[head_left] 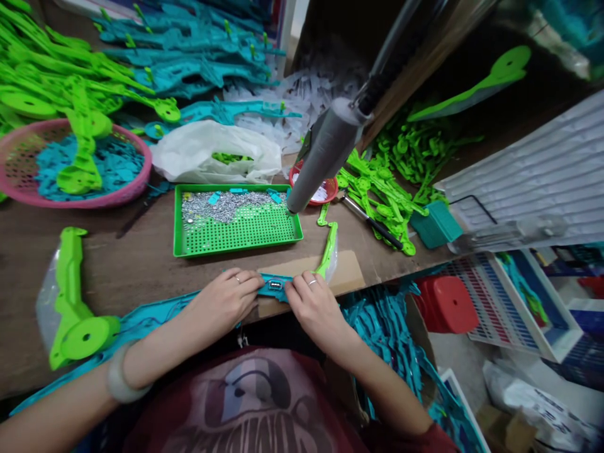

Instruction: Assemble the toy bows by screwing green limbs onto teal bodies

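Note:
My left hand (229,297) and my right hand (317,308) are closed on a long teal plastic part (267,291) at the table's front edge. Between my fingertips, a small metallic-looking piece (275,285) sits in a recess of this part. More teal plastic (151,313) stretches left beneath my left forearm; whether it is the same piece I cannot tell. Just beyond my right fingers lies a lime-green and clear plastic piece (329,251) on a cardboard sheet (348,269). My fingers hide much of the gripped part.
A green perforated tray (236,240) of small screws is ahead. A grey cylindrical tool (325,154) hangs above its right end. A pink basket (134,189) holds teal pieces at left. A screwdriver (372,220) lies by green parts (377,182). Teal parts (387,343) fill a box below right.

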`<state>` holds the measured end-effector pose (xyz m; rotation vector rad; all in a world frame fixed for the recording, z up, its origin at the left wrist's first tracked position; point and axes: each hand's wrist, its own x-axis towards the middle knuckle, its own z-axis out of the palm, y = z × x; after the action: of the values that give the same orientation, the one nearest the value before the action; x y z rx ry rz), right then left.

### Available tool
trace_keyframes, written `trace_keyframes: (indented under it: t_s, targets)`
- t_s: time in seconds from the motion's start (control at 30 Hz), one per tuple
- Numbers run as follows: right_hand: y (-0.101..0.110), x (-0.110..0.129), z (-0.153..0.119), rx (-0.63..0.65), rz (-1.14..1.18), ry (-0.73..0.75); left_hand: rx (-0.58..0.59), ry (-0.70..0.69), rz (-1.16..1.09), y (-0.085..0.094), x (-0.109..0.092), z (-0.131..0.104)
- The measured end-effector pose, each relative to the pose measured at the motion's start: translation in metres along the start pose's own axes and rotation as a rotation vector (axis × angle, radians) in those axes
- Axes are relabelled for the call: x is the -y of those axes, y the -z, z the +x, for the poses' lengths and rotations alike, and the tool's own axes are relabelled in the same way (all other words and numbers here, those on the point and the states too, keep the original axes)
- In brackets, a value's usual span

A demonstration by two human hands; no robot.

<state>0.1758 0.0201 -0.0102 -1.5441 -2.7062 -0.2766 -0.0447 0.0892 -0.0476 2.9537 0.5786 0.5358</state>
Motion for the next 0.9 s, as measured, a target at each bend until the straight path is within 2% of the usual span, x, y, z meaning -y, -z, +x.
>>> trace_keyframes:
  t_s: [0.1, 0.33, 0.57, 0.63, 0.77, 0.9]
  targets:
    - [-0.002, 0.003, 0.0, 0.074, -0.026, -0.055, 0.039, -0.007, -0.005, 0.0, 0.002, 0.003]
    - [-0.004, 0.003, 0.001, 0.078, 0.059, -0.034, 0.058, 0.088, -0.067, 0.0, 0.0, 0.012]
    - [-0.016, 0.012, -0.014, 0.011, 0.214, -0.292, 0.044, 0.184, -0.23, -0.002, -0.001, 0.012]
    - [-0.018, 0.017, -0.015, 0.003, 0.21, -0.326, 0.031, 0.193, -0.264, -0.003, 0.0, 0.011]
    - [-0.019, 0.018, -0.014, 0.013, 0.173, -0.277, 0.067, 0.214, -0.305, -0.002, 0.002, 0.01]
    - [-0.019, 0.009, -0.015, 0.042, 0.209, -0.18, 0.095, 0.223, -0.285, -0.004, 0.001, 0.01]
